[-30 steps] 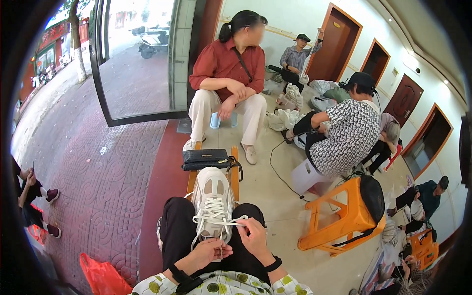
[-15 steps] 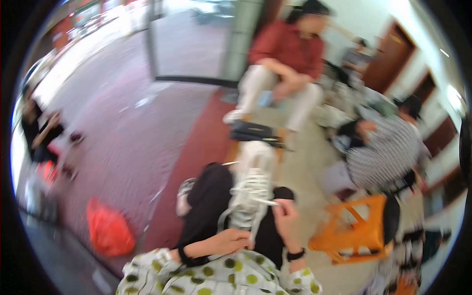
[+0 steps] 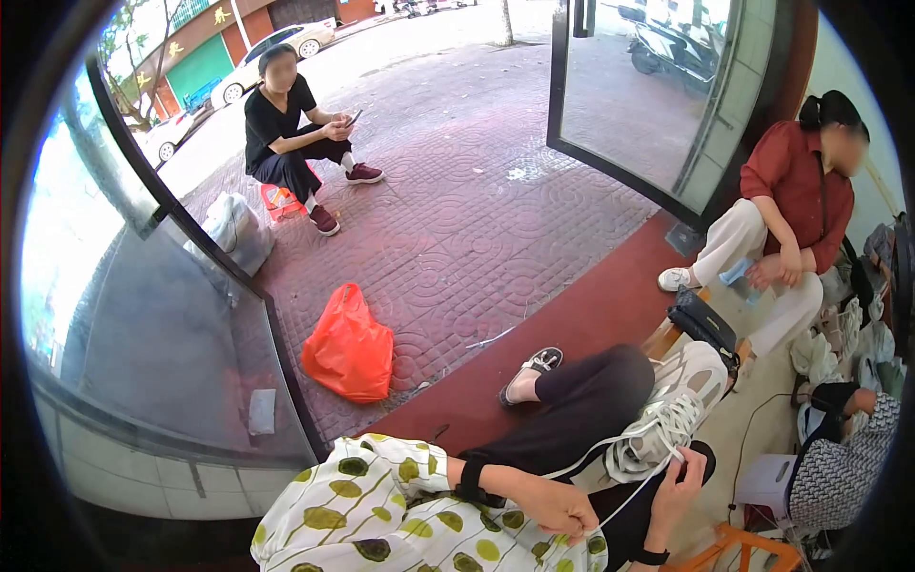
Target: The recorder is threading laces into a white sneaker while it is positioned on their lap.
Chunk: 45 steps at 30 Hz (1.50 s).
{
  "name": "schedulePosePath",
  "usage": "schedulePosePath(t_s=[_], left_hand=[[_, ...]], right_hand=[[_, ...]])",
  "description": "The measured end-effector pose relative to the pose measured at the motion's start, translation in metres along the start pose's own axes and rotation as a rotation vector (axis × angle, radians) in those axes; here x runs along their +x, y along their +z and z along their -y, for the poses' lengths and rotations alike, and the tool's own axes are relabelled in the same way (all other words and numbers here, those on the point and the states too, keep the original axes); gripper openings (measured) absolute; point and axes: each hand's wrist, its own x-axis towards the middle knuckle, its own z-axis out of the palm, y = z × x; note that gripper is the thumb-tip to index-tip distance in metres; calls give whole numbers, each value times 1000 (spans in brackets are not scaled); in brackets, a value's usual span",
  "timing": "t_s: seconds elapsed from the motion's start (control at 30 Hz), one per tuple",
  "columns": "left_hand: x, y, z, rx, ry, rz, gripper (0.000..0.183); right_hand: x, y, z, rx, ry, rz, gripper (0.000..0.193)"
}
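A white and beige sneaker (image 3: 701, 367) rests on my lap, its toe pointing away from me. White shoelaces (image 3: 672, 419) criss-cross its front, and a loose length trails to the left across my dark trousers. My left hand (image 3: 553, 505) is closed in a fist near my body, with a taut strand of lace running from it toward the shoe. Close beside the laces, my right hand (image 3: 677, 486) pinches the lace between bent fingers.
A black bag (image 3: 703, 319) lies just beyond the shoe. An orange stool (image 3: 743, 551) is at the lower right. Seated people are outside and at right, near piled shoes (image 3: 839, 343). A red plastic bag (image 3: 351, 348) sits outside by the glass door (image 3: 172, 315).
The view has swung left, so the shoe and my hands appear farther right. My left hand has drawn away from the shoe, stretching the lace. My right hand stays near the laces.
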Motion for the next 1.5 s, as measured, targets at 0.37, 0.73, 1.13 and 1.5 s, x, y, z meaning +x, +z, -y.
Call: schedulePosePath(t_s=[0.37, 0.73, 1.13, 1.5], left_hand=[[9, 8, -24, 2, 13, 71, 18], [17, 22, -16, -92, 136, 129, 18], [13, 4, -15, -68, 34, -84, 11], [-4, -46, 10, 328, 81, -740, 7]], right_hand=[[-1, 0, -1, -5, -2, -27, 12], [-1, 3, -5, -43, -70, -67, 13], [-3, 3, -10, -62, -111, -82, 12], [-8, 11, -41, 272, 189, -185, 19]])
